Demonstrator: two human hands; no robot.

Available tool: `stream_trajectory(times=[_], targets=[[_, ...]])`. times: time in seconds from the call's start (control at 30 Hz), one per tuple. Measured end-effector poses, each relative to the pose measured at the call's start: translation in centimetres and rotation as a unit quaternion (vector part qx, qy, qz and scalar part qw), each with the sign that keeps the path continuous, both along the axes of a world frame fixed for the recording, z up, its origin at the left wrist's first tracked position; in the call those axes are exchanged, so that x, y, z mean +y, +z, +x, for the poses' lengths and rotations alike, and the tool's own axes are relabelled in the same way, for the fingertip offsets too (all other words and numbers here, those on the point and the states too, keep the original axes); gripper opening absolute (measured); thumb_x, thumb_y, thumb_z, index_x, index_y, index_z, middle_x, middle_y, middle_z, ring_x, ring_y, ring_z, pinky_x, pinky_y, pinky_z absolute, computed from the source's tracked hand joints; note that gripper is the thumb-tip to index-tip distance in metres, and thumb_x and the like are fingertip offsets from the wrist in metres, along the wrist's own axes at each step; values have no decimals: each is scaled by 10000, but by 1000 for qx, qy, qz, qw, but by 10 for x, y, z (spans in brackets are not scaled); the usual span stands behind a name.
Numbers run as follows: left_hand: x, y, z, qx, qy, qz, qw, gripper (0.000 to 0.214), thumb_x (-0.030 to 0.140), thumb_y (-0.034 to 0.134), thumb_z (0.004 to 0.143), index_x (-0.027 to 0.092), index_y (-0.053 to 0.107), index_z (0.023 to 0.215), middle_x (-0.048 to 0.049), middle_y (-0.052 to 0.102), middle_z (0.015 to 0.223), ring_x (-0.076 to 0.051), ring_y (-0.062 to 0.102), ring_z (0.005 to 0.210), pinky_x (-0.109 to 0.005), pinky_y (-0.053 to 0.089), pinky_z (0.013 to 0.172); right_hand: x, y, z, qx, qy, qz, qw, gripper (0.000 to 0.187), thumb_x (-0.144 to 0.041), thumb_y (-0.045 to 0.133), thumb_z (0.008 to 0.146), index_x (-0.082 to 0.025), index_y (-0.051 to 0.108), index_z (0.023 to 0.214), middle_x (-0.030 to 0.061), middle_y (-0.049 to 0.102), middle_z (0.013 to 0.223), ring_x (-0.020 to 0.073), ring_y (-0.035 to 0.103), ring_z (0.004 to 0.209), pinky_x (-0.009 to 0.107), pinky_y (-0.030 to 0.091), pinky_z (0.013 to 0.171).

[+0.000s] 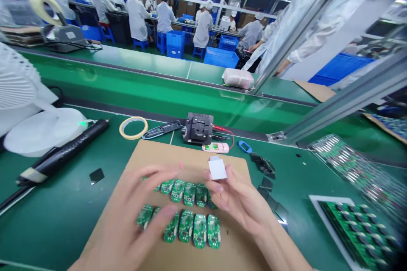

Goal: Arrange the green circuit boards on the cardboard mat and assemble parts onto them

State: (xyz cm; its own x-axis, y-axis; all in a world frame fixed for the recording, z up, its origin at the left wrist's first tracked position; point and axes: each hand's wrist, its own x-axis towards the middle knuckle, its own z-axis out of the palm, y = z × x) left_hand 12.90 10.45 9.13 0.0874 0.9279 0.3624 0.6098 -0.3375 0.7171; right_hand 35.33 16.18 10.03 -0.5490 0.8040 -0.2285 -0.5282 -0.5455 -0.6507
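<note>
Between the thumb and fingers of my right hand (237, 197) is a small white square piece (218, 169) with a narrow tab at its top edge; it looks like a small display panel. My left hand (127, 211) hovers over the left side of a brown cardboard sheet (238, 250), blurred by motion, its fingers apart and holding nothing. A tiny pink tab (181, 164) shows near its fingertips. Two rows of small green circuit boards (199, 229) lie on the cardboard beneath my hands, some partly covered by them.
Behind the cardboard are a tape roll (134, 128), a black fixture (199, 128) and a pink device (215, 147). Dark square films (266, 184) and a board tray (356, 228) lie right. A black electric screwdriver (63, 152) and white fan (41, 127) stand left. Co-workers sit beyond.
</note>
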Motion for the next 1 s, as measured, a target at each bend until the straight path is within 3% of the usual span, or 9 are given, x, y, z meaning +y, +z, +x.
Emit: stream_trajectory(times=[0.1,0.2,0.3,0.4,0.57,0.7,0.83,0.9,1.0], targets=[[26,23,36,-73,-106,-53,990,454,398,593,874,318,445,1296,-51,535,1315,-248,548,1143,-362,494,897,-12,9,-13,-5,31,6,999,271,-411,670,903,-145,682,955,36,534,794,46,440,553,134,419,508],[43,35,62,-196,-178,-163,951,294,430,591,873,255,531,1101,-35,674,1077,-189,654,835,-311,526,737,-26,18,-19,-18,-18,-9,1000,310,-459,736,833,-166,668,908,27,548,765,60,439,541,148,416,492],[42,34,75,-291,-236,-234,897,274,463,567,885,225,518,1011,-41,699,984,-90,579,493,-242,484,514,-41,25,-17,-80,-96,-11,992,380,-508,766,782,-150,645,822,28,548,722,82,450,535,177,425,482],[29,26,84,-341,-267,-241,868,284,474,504,918,212,493,1027,-81,678,1078,-41,508,417,-199,418,410,-57,27,-16,-146,-152,-20,977,415,-524,783,751,-136,643,783,51,572,726,118,501,559,202,428,467],[8,22,101,-450,-218,-311,808,358,549,399,942,213,496,1022,-74,678,1054,9,339,348,-137,239,300,-77,20,-20,-177,-209,-18,962,417,-550,736,790,-147,642,743,38,561,632,138,515,535,245,459,508],[3,37,114,-497,-106,-359,783,511,656,443,868,158,561,877,-77,697,808,-25,345,345,-150,170,281,-87,13,-17,-230,-207,73,948,343,-533,673,853,-190,669,833,52,603,683,179,576,616,292,505,603],[12,42,117,-552,-28,-450,702,535,661,530,809,140,606,905,-76,693,744,-40,315,341,-160,161,285,-91,14,-9,-272,-227,94,931,290,-477,672,869,-190,663,826,42,613,715,161,576,579,288,511,608],[19,39,113,-577,-16,-441,687,498,605,499,860,139,614,994,-111,711,855,-106,518,478,-184,334,343,-92,14,-5,-266,-249,76,928,322,-484,660,875,-176,641,783,34,612,710,145,577,536,266,501,572],[25,33,107,-556,-43,-394,731,414,488,510,909,244,544,1241,-94,627,1236,-197,602,1049,-274,521,766,-90,12,2,-270,-271,54,922,342,-488,669,866,-162,628,774,40,627,720,144,594,518,256,512,549]])
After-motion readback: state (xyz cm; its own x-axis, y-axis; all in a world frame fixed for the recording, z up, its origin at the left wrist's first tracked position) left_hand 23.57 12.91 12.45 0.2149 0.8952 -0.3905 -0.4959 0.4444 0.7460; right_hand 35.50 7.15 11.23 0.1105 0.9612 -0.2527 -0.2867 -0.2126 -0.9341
